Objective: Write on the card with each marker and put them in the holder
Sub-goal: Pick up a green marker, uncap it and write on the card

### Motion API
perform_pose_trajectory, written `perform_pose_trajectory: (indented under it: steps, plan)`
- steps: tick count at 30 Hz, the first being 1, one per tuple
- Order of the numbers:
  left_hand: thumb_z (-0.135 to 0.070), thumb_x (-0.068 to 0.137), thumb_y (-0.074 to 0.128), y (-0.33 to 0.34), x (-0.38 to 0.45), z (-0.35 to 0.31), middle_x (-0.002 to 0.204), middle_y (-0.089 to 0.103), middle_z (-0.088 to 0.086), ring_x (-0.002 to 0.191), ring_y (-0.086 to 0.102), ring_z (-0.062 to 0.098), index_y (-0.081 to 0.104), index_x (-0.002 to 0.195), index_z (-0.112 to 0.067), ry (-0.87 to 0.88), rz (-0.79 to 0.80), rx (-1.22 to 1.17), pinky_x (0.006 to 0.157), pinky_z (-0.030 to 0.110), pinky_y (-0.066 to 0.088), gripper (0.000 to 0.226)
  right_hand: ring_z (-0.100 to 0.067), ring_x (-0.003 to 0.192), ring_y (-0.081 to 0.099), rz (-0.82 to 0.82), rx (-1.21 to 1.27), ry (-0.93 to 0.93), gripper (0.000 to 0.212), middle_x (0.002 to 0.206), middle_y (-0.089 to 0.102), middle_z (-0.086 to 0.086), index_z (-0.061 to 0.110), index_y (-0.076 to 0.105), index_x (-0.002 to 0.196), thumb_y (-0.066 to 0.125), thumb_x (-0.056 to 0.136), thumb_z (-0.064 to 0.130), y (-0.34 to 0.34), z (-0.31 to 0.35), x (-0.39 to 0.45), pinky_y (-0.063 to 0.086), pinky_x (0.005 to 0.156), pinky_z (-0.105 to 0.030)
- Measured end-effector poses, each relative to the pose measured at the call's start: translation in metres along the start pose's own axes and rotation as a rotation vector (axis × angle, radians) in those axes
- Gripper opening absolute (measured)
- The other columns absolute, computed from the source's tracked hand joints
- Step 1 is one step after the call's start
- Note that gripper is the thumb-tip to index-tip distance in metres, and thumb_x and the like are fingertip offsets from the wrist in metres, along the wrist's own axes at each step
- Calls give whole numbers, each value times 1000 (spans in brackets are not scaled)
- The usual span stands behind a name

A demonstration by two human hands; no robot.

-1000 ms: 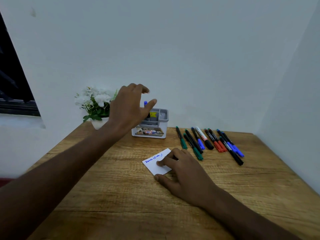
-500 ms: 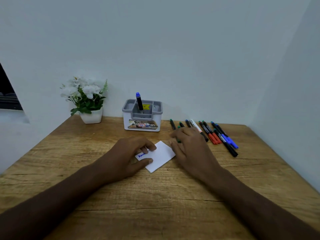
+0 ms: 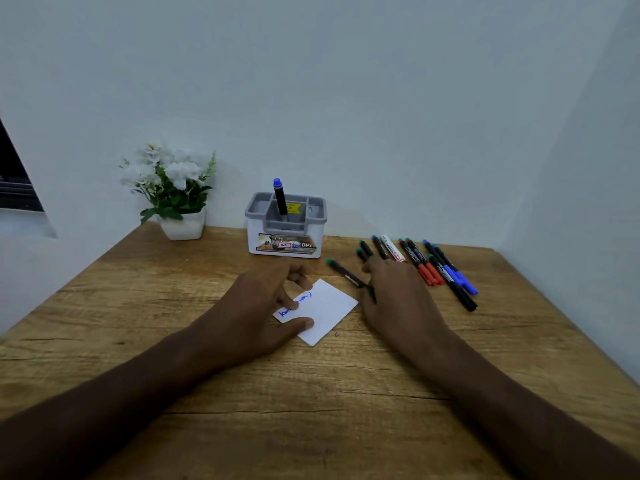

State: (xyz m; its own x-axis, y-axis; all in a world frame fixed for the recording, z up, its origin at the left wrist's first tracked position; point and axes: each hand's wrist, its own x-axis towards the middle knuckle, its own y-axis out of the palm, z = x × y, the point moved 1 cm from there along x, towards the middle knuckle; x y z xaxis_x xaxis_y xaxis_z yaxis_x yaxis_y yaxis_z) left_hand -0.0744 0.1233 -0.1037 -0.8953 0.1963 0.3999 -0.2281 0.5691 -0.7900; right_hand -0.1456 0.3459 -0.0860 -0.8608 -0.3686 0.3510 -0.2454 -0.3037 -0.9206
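Since a moment ago, one black marker with a green end [image 3: 346, 272] has slid out of the row and now lies slanted beside my right hand [image 3: 398, 299]. That hand lies on its lower part, but I cannot tell if my fingers are closed on it. My left hand [image 3: 263, 306] is loosely open, with thumb and fingertips pressing down the small white paper card [image 3: 325, 311]. It has blue writing on it and lies flat on the brown wooden table [image 3: 173, 341], between my two hands.

At the back stands the grey and white plastic holder [image 3: 285, 233] with several little boxes inside. One black marker with a blue end [image 3: 280, 197] stands in a middle box, leaning a bit. The other boxes look empty.

To the right of the holder lies the row of markers [image 3: 429, 265], with green, blue, red and white ones. To the left sits a white pot of white flowers [image 3: 173, 192].
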Motion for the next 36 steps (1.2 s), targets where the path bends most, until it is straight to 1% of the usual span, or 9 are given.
perform_pose_trajectory:
  steps: [6,10,14,19,22,24,30,33,36]
  plan:
    - [-54,85,79,-1,-3,-6,110,53,-43,93,64,-10,50,133,-47,2,23,29,76,8,41,56,-6,80,58,-155,367,-20,19,101,64,3,16,73,119,63,102,16,-8,6,-7,39,66,-11]
    - [-71,92,54,-2,-5,-11,131,57,-28,97,59,-14,52,137,-43,25,24,64,77,13,45,53,-3,85,76,87,949,82,6,91,82,7,28,78,99,80,94,26,-4,25,-21,60,74,-19]
    - [-60,104,24,-3,-6,-7,144,52,-22,116,56,-2,65,122,-36,82,109,224,89,32,54,50,-9,95,79,173,1178,107,16,101,85,1,15,82,107,78,94,22,5,29,-26,62,81,-22]
    - [-52,106,26,-6,2,-4,118,68,-16,103,61,6,62,130,-33,20,145,248,85,33,49,47,-26,107,79,333,1498,123,26,111,83,-13,13,81,109,68,92,26,8,29,-24,64,96,-34]
    - [-52,102,24,-7,3,1,90,61,-13,80,55,9,58,99,-30,21,126,262,69,32,37,41,-33,106,79,360,1625,165,26,111,80,-23,10,77,107,63,93,27,7,30,-20,64,95,-38]
    - [-51,101,23,-6,4,8,84,60,-13,75,55,10,59,97,-27,25,107,262,67,32,37,43,-39,103,80,383,1764,225,29,111,77,-33,7,69,109,58,95,30,6,28,-19,64,95,-43]
    - [-50,107,31,-9,2,7,73,61,-13,71,58,10,63,91,-29,85,5,54,61,18,37,41,-40,101,80,175,1692,293,46,113,79,-25,8,71,112,56,95,48,8,24,-13,66,90,-43]
    - [-50,99,64,-11,1,2,81,66,-19,76,65,4,62,89,-37,62,38,-35,61,11,44,17,-26,84,76,1,1547,313,44,104,81,-13,6,76,107,59,98,46,13,19,-9,65,80,-36]
    - [-44,79,89,-11,1,1,99,71,-22,83,71,-7,52,93,-48,73,57,-86,69,8,53,39,-22,76,72,30,1374,285,31,95,81,-8,4,77,101,64,103,32,19,15,-6,62,85,-43]
